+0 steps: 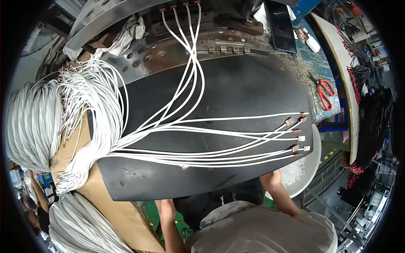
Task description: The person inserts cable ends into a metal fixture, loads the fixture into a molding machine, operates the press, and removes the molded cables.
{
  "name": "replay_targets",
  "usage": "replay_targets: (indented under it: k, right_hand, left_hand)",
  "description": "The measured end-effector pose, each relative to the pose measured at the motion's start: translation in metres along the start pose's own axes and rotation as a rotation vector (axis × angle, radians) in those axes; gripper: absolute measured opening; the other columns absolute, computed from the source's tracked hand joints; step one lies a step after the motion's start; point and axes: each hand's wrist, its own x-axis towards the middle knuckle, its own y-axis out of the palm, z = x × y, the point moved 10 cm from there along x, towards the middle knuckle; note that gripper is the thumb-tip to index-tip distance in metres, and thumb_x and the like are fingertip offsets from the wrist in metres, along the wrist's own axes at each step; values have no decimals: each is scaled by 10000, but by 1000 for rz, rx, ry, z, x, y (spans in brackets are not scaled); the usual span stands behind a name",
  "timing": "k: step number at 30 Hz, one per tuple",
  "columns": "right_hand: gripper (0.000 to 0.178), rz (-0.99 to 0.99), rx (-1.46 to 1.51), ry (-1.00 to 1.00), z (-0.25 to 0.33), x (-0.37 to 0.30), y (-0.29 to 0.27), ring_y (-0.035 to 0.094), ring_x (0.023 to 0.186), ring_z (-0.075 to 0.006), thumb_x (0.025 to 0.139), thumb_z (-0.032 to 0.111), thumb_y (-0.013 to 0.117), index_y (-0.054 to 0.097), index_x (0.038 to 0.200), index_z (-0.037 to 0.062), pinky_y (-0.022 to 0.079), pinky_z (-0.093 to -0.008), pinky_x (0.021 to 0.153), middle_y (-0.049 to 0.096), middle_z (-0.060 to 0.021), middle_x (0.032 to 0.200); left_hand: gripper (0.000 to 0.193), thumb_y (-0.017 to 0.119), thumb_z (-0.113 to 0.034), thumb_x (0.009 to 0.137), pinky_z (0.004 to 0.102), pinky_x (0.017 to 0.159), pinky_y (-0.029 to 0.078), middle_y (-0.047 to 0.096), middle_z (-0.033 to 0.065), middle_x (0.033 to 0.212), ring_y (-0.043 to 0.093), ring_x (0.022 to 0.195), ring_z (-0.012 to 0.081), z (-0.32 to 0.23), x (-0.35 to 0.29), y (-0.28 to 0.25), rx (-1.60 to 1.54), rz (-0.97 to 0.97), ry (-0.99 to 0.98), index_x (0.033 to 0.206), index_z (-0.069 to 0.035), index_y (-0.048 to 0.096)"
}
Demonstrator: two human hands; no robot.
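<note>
My left hand (165, 207) is at the near edge of a black work board (236, 88), its fingers hidden beneath the board. Farther right, my right hand (271, 178) meets the same edge, and its fingers are hidden too. Across the board lie several white cables (198, 154), fanned out to the right with small connectors (301, 138) at their ends. Some other white cables (193, 71) run up to red-tipped ends (174, 8) held in a row at the machine at the back. All these cables come from a thick white bundle (101, 122) on the left.
Large coils of white cable (31, 122) stand at the left beside a cardboard sheet (122, 223). Red-handled scissors (325, 93) and a dark phone (281, 29) lie at the back right. A white basin (314, 160) with small clear pieces sits beyond my right hand.
</note>
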Motion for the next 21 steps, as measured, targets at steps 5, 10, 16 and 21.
replay_targets:
  k: [5,10,16,21]
  right_hand:
    - [592,54,32,33,-10,4,8,462,1324,-236,968,444,501,463,1406,48,327,-412,1112,525,-72,1424]
    - [675,96,42,96,-19,8,10,414,1368,-251,954,518,490,439,1433,45,283,-419,1151,477,-75,1477]
    - [721,255,-3,61,-22,13,18,366,1402,-258,962,569,448,411,1454,44,243,-410,1177,436,-79,1511]
    - [587,351,-103,411,-20,-20,100,546,1183,-209,964,385,593,475,1401,10,426,-353,985,586,-65,1323]
  left_hand:
    - [259,545,-158,1007,292,808,483,601,57,1110,581,939,130,-9,4,-12,91,-331,68,1207,5,531]
    - [138,540,-120,996,256,737,477,602,12,1017,555,848,83,-12,7,-17,136,-331,64,1081,-13,566]
    - [361,532,-148,1006,296,797,512,657,105,1118,641,948,183,-12,6,-25,216,-281,37,1324,21,518]
    - [312,730,-113,889,257,658,491,701,120,905,645,769,147,-51,-28,97,756,476,-261,1158,32,667]
